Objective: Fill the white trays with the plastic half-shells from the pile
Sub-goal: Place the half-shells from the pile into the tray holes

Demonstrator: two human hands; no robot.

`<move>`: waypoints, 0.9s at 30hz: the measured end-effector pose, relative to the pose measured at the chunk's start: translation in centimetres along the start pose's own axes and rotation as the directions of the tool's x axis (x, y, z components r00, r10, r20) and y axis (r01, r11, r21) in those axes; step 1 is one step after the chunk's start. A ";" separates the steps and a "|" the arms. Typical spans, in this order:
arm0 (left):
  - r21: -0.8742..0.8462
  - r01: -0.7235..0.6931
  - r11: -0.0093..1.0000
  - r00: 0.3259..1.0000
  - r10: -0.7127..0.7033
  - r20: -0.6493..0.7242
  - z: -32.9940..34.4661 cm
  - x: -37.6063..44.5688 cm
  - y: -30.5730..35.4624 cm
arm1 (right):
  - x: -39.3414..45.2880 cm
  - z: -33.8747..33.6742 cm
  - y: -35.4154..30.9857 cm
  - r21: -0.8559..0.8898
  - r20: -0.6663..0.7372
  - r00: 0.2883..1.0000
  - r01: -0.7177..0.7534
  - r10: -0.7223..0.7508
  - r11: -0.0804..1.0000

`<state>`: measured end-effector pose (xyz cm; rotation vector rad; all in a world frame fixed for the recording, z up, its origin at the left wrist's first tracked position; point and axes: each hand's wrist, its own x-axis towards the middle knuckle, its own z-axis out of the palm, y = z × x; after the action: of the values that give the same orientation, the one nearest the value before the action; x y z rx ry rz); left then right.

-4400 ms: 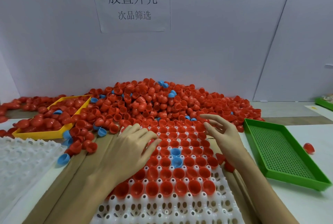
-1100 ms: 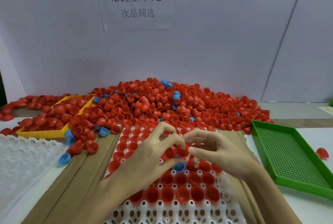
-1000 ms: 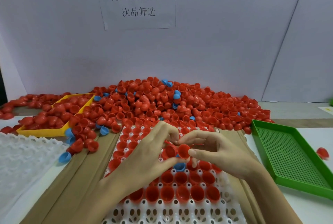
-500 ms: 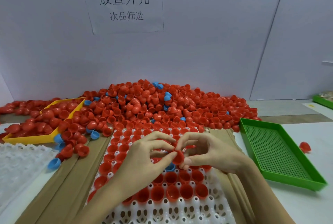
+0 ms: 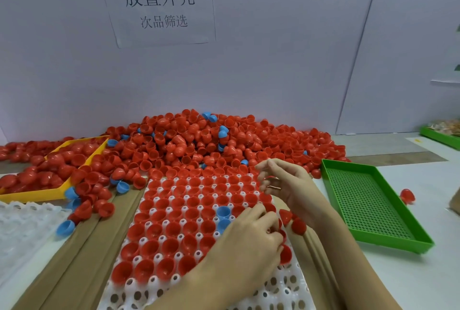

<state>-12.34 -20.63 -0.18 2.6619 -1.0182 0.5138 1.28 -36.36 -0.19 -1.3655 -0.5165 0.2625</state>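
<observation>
Where the two hands were joined over one red shell mid-tray half a second ago, they are now seen apart: the left hand (image 5: 251,237) is pressed, fingers curled, onto red shells at the right edge of the white tray (image 5: 199,282), while the right hand (image 5: 286,185) is raised nearer the pile (image 5: 199,142), loosely curled, nothing visibly held. Placement is thus judged under way; glossy, thin-walled plastic cups are shown seated mouth-up in moulded round pockets, with near rows unfilled.
</observation>
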 end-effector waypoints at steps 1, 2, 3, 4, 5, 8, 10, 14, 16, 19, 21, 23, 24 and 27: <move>0.094 -0.022 0.995 0.999 0.017 0.048 0.2 0.2 0.4 | 0.0 0.1 0.0 -0.008 -0.008 1.000 -0.001 0.001 1.000; 0.168 -0.018 0.986 0.997 0.005 0.075 0.2 0.5 0.7 | 0.0 0.1 0.0 -0.013 -0.017 1.000 -0.002 0.002 1.000; 0.218 -0.019 0.976 0.996 0.000 0.085 0.4 0.7 0.8 | 0.0 0.1 0.1 -0.013 -0.024 1.000 -0.002 0.002 1.000; 0.242 -0.018 0.970 0.996 -0.004 0.091 0.5 0.9 0.9 | 0.0 0.1 0.1 -0.008 -0.032 0.999 -0.002 0.001 1.000; 0.263 -0.026 0.964 0.995 0.000 0.095 0.5 1.1 0.9 | 0.0 0.0 0.1 0.000 -0.039 0.999 -0.001 0.001 1.000; 0.308 -0.090 0.947 0.986 0.041 0.164 0.9 1.8 0.8 | 0.0 -0.2 0.1 0.013 -0.059 0.998 0.002 -0.001 1.000; 0.264 -0.089 0.960 0.987 0.049 0.155 1.3 1.8 0.4 | 0.1 -0.2 0.2 0.008 -0.070 0.998 -0.001 0.001 1.000; -0.100 0.101 0.990 0.990 -0.089 0.112 1.0 1.1 -0.6 | 0.2 -0.1 0.5 0.000 -0.094 0.996 -0.010 0.010 1.000; -0.261 0.171 0.950 0.985 -0.158 0.069 0.5 0.5 -0.9 | 0.1 -0.2 0.6 -0.013 -0.112 0.994 -0.010 0.009 1.000; -0.443 0.257 0.859 0.964 -0.260 0.055 -0.9 -0.4 -1.5 | 0.1 -0.3 0.6 0.003 -0.141 0.990 -0.007 0.008 1.000; -0.535 0.303 0.788 0.944 -0.325 0.055 -2.4 -1.3 -2.7 | 0.1 -0.2 0.6 0.021 -0.168 0.986 -0.011 0.014 1.000; -0.576 0.351 0.738 0.926 -0.367 0.093 -4.0 -2.4 -4.5 | 0.2 -0.1 0.5 0.031 -0.193 0.981 -0.015 0.021 0.999; -0.579 0.369 0.727 0.919 -0.380 0.109 -4.8 -3.0 -5.4 | 0.2 -0.1 0.5 0.036 -0.204 0.979 -0.020 0.026 0.999; -0.495 0.437 0.751 0.877 -0.478 0.050 -6.4 -4.9 -8.7 | 0.3 -0.1 0.3 0.065 -0.238 0.970 -0.027 0.041 0.998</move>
<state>-11.36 -9.21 2.72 2.2728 -0.3607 0.2071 1.62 -36.24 -0.48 -1.3253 -0.2814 0.1374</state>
